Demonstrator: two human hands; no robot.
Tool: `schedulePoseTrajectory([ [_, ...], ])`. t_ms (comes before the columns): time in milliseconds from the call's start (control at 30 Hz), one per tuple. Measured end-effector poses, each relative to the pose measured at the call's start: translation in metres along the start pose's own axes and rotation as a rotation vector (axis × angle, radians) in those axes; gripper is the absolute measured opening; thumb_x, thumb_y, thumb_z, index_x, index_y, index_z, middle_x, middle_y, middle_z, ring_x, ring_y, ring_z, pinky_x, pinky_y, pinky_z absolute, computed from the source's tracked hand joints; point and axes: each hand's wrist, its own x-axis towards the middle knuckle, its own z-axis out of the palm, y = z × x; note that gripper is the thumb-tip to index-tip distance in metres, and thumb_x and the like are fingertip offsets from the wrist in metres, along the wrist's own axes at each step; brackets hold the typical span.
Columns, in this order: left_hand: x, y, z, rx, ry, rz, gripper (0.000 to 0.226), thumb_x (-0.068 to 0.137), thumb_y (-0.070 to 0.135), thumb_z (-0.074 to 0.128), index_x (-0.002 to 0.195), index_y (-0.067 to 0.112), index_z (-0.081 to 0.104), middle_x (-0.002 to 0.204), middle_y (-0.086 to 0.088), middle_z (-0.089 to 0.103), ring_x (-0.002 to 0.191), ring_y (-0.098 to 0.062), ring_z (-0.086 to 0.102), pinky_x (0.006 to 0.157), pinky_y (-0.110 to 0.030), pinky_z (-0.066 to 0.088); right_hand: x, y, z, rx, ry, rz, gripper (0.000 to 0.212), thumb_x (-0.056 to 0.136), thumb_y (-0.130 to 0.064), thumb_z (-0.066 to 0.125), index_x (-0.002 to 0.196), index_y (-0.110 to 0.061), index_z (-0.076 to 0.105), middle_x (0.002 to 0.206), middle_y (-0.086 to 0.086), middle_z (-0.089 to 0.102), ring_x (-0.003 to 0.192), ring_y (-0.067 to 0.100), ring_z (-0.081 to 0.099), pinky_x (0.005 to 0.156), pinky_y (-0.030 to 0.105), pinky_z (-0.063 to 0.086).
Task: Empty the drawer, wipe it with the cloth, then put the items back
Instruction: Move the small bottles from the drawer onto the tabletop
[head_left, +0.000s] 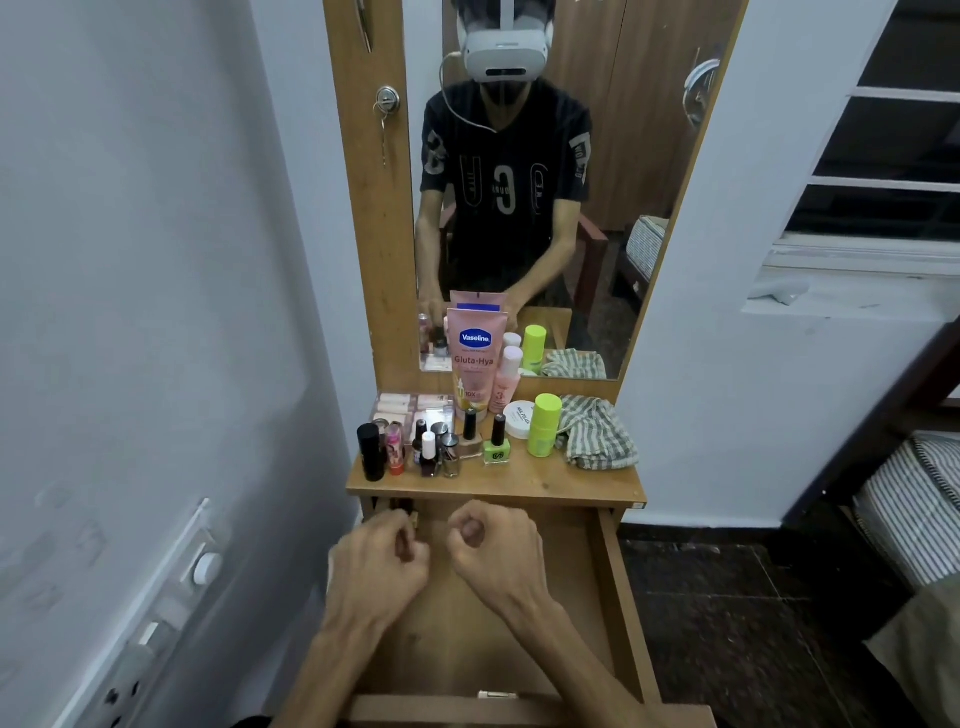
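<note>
both hands are curled shut over the open drawer (613, 582), left hand (382, 558) at its back left corner maybe pinching something small (can't tell), right hand (493, 543) looks empty. bottles crowd the counter's left half, cloth (597, 436) bunched at the right edge. i'd check that back corner before wiping.

A pulled-out wooden drawer (613, 582) sits below the wooden counter (545, 480). On the counter, small nail-polish bottles (431, 452) cluster at left, a tall pink lotion tube (474, 364) stands behind them against the mirror (597, 208), and a crumpled checked cloth (597, 431) lies at right. Both hands (left (376, 566), right (496, 551)) hover side by side over the drawer.
</note>
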Motion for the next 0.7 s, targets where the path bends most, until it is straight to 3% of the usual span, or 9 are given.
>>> schedulePoseTrajectory([
  [100, 0.002, -0.006, 0.008, 0.100, -0.074, -0.176, 0.016, 0.083, 0.035, 0.063, 0.098, 0.029, 0.065, 0.079, 0.002, 0.070, 0.076, -0.024, 0.068, 0.068, -0.034, 0.055, -0.003, 0.007, 0.007, -0.016, -0.076, 0.033, 0.019, 0.080, -0.034, 0.063, 0.093, -0.028, 0.076, 0.076, -0.015, 0.072, 0.078, 0.005, 0.068, 0.067, 0.018, 0.048],
  [200, 0.012, -0.001, 0.012, 0.117, -0.057, -0.209, 0.029, 0.088, 0.037, 0.061, 0.116, 0.028, 0.062, 0.080, 0.002, 0.071, 0.079, -0.024, 0.069, 0.073, -0.037, 0.058, -0.004, 0.013, 0.009, -0.016, -0.067, 0.079, 0.020, 0.080, -0.035, 0.062, 0.093, -0.029, 0.076, 0.077, -0.016, 0.072, 0.080, 0.007, 0.070, 0.073, 0.024, 0.054],
  [400, 0.019, 0.008, 0.020, 0.212, -0.060, -0.279, 0.026, 0.096, 0.043, 0.053, 0.115, 0.027, 0.062, 0.092, -0.003, 0.074, 0.089, -0.026, 0.070, 0.074, -0.035, 0.051, -0.001, 0.024, 0.001, -0.005, -0.059, 0.085, 0.018, 0.083, -0.035, 0.063, 0.094, -0.029, 0.076, 0.074, -0.018, 0.070, 0.077, 0.003, 0.068, 0.074, 0.024, 0.057],
  [533, 0.022, 0.015, 0.022, 0.167, -0.020, -0.427, 0.029, 0.094, 0.051, 0.056, 0.109, 0.030, 0.070, 0.090, -0.005, 0.075, 0.089, -0.028, 0.070, 0.075, -0.037, 0.052, 0.000, 0.030, -0.001, 0.005, -0.060, 0.065, 0.018, 0.083, -0.036, 0.064, 0.095, -0.030, 0.076, 0.073, -0.019, 0.070, 0.076, 0.002, 0.068, 0.075, 0.023, 0.058],
  [700, 0.028, 0.026, 0.025, 0.096, 0.039, -0.567, 0.023, 0.092, 0.040, 0.064, 0.105, 0.024, 0.076, 0.093, -0.012, 0.075, 0.091, -0.034, 0.070, 0.075, -0.039, 0.051, -0.001, 0.029, -0.002, 0.020, -0.059, 0.033, 0.017, 0.085, -0.034, 0.064, 0.097, -0.030, 0.076, 0.073, -0.019, 0.069, 0.076, 0.002, 0.069, 0.074, 0.019, 0.056],
])
